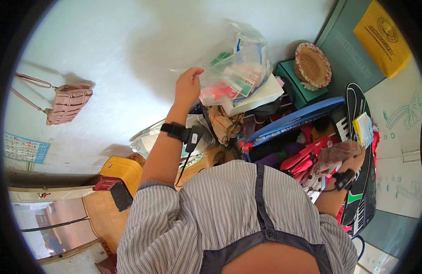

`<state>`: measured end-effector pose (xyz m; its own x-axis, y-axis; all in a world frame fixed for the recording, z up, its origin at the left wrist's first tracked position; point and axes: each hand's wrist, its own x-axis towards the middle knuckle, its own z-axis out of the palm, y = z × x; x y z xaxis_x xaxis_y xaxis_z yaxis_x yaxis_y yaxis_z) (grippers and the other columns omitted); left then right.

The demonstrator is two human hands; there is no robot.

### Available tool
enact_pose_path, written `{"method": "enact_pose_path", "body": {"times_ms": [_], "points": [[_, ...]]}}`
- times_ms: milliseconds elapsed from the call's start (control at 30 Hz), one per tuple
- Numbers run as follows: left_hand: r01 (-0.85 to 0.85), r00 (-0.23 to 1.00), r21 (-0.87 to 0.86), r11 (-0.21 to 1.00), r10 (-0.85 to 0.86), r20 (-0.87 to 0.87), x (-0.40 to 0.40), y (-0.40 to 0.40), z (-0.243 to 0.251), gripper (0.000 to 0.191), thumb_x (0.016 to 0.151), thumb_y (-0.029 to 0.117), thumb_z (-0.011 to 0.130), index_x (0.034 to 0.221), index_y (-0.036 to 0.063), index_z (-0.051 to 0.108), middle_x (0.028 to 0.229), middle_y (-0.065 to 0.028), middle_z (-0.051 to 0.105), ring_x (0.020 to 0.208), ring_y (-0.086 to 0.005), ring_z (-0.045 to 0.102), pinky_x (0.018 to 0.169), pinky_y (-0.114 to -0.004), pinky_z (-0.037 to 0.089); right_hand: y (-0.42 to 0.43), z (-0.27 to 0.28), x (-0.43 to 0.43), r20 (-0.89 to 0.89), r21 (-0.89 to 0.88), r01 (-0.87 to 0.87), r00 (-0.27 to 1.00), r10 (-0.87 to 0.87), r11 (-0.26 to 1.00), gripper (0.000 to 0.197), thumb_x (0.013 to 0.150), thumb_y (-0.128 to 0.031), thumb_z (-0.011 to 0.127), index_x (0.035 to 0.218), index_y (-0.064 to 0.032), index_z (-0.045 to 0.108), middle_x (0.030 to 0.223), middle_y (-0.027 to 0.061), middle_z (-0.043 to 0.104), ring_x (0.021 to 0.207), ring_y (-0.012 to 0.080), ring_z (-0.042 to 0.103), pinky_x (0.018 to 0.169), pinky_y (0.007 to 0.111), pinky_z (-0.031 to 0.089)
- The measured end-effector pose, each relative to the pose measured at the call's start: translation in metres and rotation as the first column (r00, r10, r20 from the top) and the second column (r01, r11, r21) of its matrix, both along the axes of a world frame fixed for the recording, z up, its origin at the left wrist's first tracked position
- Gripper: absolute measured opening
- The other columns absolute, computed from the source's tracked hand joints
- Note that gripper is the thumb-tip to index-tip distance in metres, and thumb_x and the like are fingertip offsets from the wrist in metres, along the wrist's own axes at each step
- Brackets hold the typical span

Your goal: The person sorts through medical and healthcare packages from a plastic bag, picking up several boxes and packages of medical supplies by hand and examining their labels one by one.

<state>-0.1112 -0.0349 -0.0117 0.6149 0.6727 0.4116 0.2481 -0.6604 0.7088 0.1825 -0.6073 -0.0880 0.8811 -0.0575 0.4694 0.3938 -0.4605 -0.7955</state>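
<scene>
My left hand is at the mouth of a bulging clear plastic bag, its fingers curled on the thin film. Inside the bag are several printed boxes, and it rests on a white box. Off to the right, my right hand holds a small yellow and blue packet that bears writing. A sheer brownish cloth or pouch hangs by the same hand. Part of that hand is hidden behind it.
A blue round-rimmed item leans over heaped red clothes. Beside them stand a black racket bag and an electronic keyboard. A straw hat sits on a green box. A yellow chair is at left, below a pink handbag.
</scene>
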Motion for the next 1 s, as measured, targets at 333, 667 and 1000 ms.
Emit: {"method": "enact_pose_path", "body": {"times_ms": [333,667,1000], "points": [[0.148,0.865,0.035,0.988,-0.112,-0.489,0.123,0.057,-0.012,0.036,0.082,0.009,0.054,0.117,0.0138,0.062,0.108,-0.0136,0.067,0.102,-0.0334,0.062,0.088,-0.042,0.049,0.022,0.074,-0.126,-0.140,0.498,-0.006,0.986,0.087,0.867,0.063,0.084,-0.008,0.064,0.141,-0.0012,0.037,0.133,0.0124,0.048,0.115,0.0225,0.053,0.095,0.031,0.047],[0.463,0.648,-0.100,0.880,-0.414,-0.639,0.168,0.110,-0.089,0.037,0.081,0.015,0.062,0.118,0.0106,0.063,0.104,-0.0122,0.069,0.095,-0.0300,0.065,0.080,-0.040,0.050,0.082,0.142,-0.197,-0.331,0.669,0.367,0.926,-0.183,0.646,0.051,0.094,-0.012,0.056,0.138,0.0043,0.037,0.131,0.0140,0.050,0.120,0.0217,0.049,0.100,0.031,0.042],[0.371,0.929,-0.622,0.689,-0.283,0.240,0.122,0.101,0.029,0.046,0.084,0.014,0.067,0.125,0.0046,0.050,0.110,-0.0108,0.061,0.097,-0.0221,0.061,0.080,-0.039,0.051,0.059,0.123,-0.149,-0.323,0.904,0.193,0.894,0.311,0.382,0.033,0.092,-0.026,0.059,0.112,0.0007,0.062,0.101,0.0118,0.067,0.092,0.0185,0.064,0.081,0.029,0.052]]}}
